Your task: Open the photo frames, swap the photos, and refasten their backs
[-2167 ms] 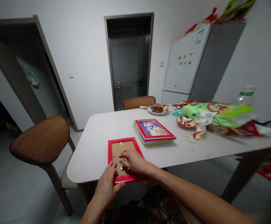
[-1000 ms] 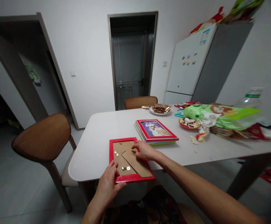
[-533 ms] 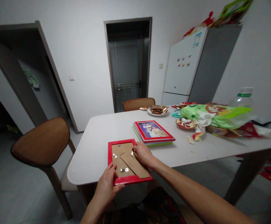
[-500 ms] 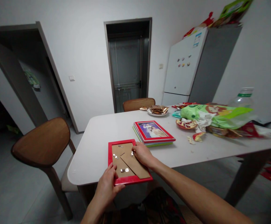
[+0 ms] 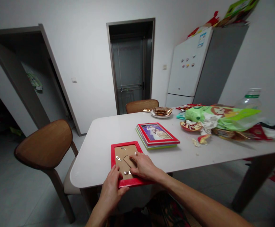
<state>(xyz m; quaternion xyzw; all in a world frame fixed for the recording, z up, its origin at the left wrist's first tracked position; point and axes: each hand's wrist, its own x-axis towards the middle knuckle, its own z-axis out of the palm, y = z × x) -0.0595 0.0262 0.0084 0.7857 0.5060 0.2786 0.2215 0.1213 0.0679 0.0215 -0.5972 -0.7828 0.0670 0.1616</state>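
Observation:
A red picture frame (image 5: 113, 151) lies face down at the table's near edge, its brown backing board (image 5: 128, 150) showing. Small metal clips (image 5: 118, 158) sit round the board, and a slanted cut line marks its stand flap. My left hand (image 5: 112, 183) grips the frame's lower left corner, thumb at the near edge and fingers over the top. Spread over the right part of the board is my right hand (image 5: 143, 165), fingers apart, with fingertips touching the flap and thumb by the lower clip. It covers much of the frame's right side.
Beyond the frame lies a stack of picture frames (image 5: 157, 134), the top one red with a photo. Farther off are a plate of wrapped snacks (image 5: 161, 112), an opened pomegranate (image 5: 190, 126), a green bag (image 5: 222, 116) and a plastic bottle (image 5: 249, 97). A wooden chair (image 5: 45, 142) stands left.
My right hand has moved from the frame's right-hand clip down and inward onto the stand flap and lower clip. My left hand keeps its grip on the corner.

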